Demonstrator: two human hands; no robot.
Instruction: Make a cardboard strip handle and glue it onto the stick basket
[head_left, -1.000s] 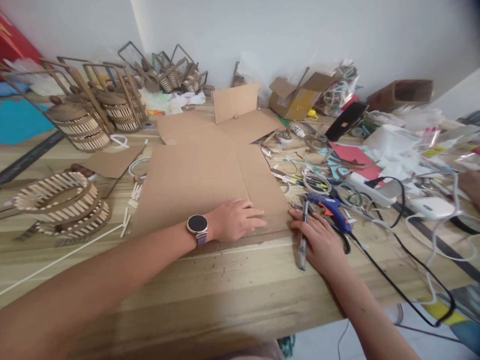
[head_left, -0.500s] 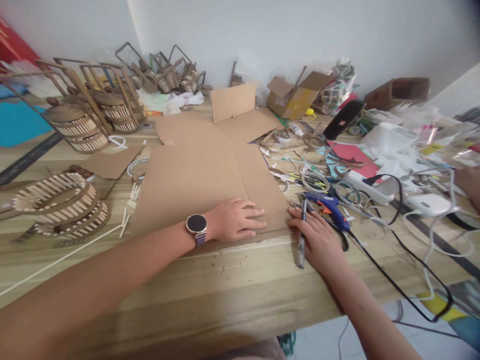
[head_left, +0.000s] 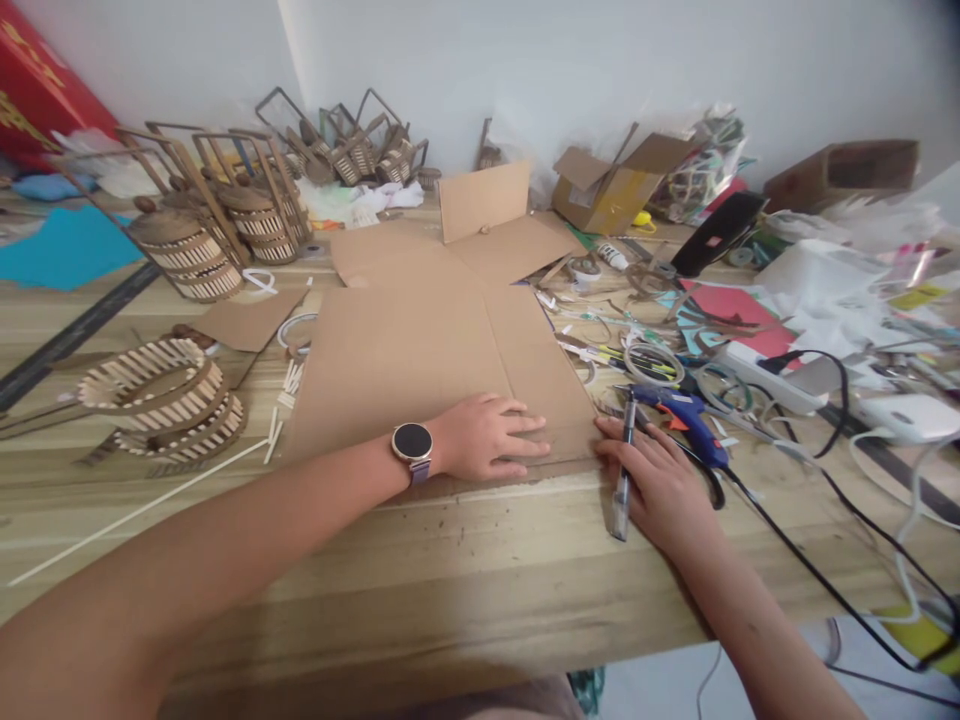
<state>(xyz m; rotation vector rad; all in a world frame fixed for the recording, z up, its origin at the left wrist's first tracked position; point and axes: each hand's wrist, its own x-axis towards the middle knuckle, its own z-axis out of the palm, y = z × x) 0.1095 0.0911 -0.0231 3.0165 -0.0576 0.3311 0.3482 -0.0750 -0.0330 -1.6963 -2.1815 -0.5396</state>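
Note:
A large flattened piece of cardboard (head_left: pixel 420 350) lies on the wooden table in front of me. Pressed flat on its near part is my left hand (head_left: pixel 491 437), fingers spread, with a watch (head_left: pixel 412 443) on the wrist. My right hand (head_left: pixel 667 485) rests at the cardboard's near right corner, fingertips touching its edge. A pen (head_left: pixel 622 490) is held between the right thumb and fingers, its clear end pointing toward me. Just beyond that hand lies a blue glue gun (head_left: pixel 686 418) with a black cord.
Woven baskets with handles (head_left: pixel 187 255) stand at the left, beside an unfinished slatted ring (head_left: pixel 161 395). An open cardboard box (head_left: pixel 600 200) is at the back. Tape rolls, red paper (head_left: pixel 739 315), a power strip (head_left: pixel 772 375) and cables crowd the right side.
The view has turned slightly left, so everything sits farther right in the picture. Another person's hand at the right edge has left view. My hands keep their places on the cardboard.

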